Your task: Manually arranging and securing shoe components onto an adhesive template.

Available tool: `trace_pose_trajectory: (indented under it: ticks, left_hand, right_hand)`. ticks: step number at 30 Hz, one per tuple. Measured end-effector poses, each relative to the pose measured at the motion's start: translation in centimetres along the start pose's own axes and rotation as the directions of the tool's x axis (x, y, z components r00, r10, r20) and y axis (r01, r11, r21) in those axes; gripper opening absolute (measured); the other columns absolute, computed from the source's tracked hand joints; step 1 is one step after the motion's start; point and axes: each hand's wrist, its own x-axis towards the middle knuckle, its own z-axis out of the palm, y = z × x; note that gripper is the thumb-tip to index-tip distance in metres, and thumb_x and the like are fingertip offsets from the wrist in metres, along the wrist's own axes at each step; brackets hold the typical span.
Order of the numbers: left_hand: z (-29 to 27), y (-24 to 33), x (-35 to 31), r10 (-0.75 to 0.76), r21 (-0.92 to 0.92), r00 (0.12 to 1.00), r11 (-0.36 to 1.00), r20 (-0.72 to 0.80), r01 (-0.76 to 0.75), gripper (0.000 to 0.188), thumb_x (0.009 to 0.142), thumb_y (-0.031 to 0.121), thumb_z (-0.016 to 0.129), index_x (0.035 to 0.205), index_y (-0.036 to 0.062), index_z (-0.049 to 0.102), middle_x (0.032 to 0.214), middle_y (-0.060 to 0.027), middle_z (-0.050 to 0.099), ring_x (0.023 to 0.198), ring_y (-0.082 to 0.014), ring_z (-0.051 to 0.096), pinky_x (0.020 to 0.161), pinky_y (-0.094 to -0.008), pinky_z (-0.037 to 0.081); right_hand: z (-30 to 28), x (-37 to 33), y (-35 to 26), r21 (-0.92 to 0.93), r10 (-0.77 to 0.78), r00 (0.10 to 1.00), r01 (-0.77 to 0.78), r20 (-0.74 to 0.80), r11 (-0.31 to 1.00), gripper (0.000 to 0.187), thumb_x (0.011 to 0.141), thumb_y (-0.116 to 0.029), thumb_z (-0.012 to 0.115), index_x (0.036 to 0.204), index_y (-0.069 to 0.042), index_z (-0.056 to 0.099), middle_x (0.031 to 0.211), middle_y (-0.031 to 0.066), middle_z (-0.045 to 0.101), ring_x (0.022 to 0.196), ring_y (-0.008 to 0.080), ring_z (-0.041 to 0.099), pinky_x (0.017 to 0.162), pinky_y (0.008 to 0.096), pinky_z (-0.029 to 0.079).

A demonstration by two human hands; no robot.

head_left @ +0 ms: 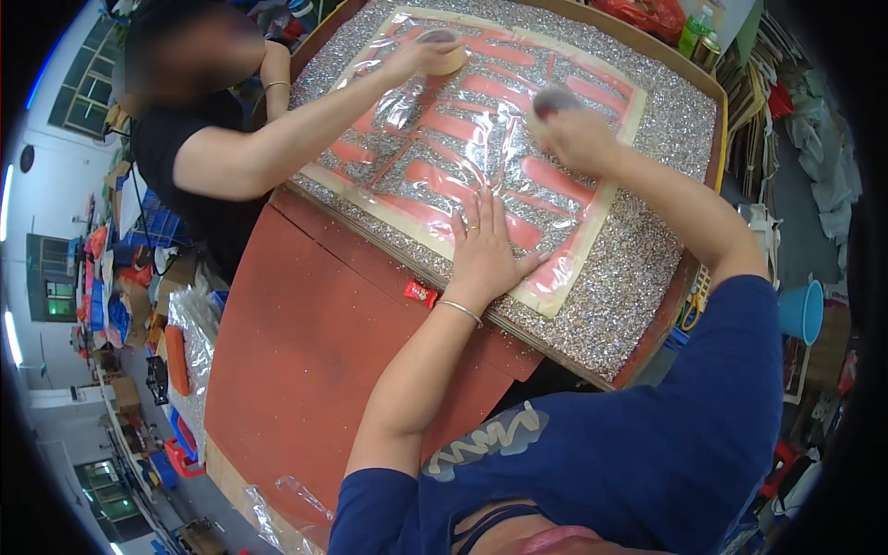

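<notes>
A clear plastic film (pixel 481 129) lies over a sheet with coral-pink cut-out shapes and cream tape borders, on a bed of silvery glitter granules (pixel 638 240). My left hand (pixel 486 248) presses flat on the film's near edge, fingers spread. Farther right, my right hand (pixel 583 139) is closed around a roll of tape (pixel 552 104), tan outside and dark within, blurred by motion. It rests on or just above the film; I cannot tell which. Across from me, a co-worker's hand (pixel 421 57) grips a similar tan roll (pixel 450 63) on the film's far part.
The granules sit in a wooden-edged tray (pixel 717 139). A reddish-brown board (pixel 324 342) adjoins it at the left, with a small red packet (pixel 420 293) by the tray's edge. A green bottle (pixel 692 35) stands at the far right corner; a blue bucket (pixel 801 313) is at the right.
</notes>
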Motion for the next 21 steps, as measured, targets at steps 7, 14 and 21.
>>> trace_pose_trajectory:
  ticks: [7, 14, 21]
  left_hand:
    - [0.5, -0.3, -0.2, -0.049, 0.017, 0.998, 0.999, 0.032, 0.048, 0.109, 0.076, 0.067, 0.055, 0.14, -0.0126, 0.019, 0.148, -0.0295, 0.016, 0.138, -0.0462, 0.013, 0.111, -0.0561, 0.012]
    - [0.4, -1.0, 0.0, -0.041, -0.004, 0.999, 0.999, -0.005, 0.041, 0.111, 0.075, 0.07, 0.054, 0.14, -0.0126, 0.019, 0.149, -0.0293, 0.015, 0.138, -0.046, 0.014, 0.112, -0.0556, 0.011]
    - [0.6, -0.5, -0.3, -0.062, -0.039, 0.998, 0.997, 0.01, 0.063, 0.112, 0.073, 0.069, 0.055, 0.142, -0.0108, 0.018, 0.15, -0.028, 0.013, 0.14, -0.044, 0.009, 0.111, -0.0568, 0.01]
  right_hand:
    - [1.1, 7.0, -6.1, 0.106, -0.121, 0.992, 0.116, 0.036, 0.988, 0.023, 0.08, -0.024, 0.055, 0.086, -0.005, 0.067, 0.084, 0.0149, 0.068, 0.079, 0.0314, 0.066, 0.067, 0.0454, 0.053]
    - [2.4, 11.3, -9.8, 0.168, -0.202, 0.979, 0.206, -0.037, 0.964, 0.032, 0.088, -0.031, 0.052, 0.082, -0.003, 0.065, 0.077, 0.0166, 0.067, 0.074, 0.031, 0.067, 0.066, 0.0445, 0.053]
    - [2.9, 11.2, -13.8, 0.129, -0.297, 0.955, 0.293, 0.011, 0.947, 0.031, 0.087, -0.031, 0.054, 0.079, -0.005, 0.067, 0.079, 0.0175, 0.067, 0.078, 0.0323, 0.066, 0.065, 0.0457, 0.052]
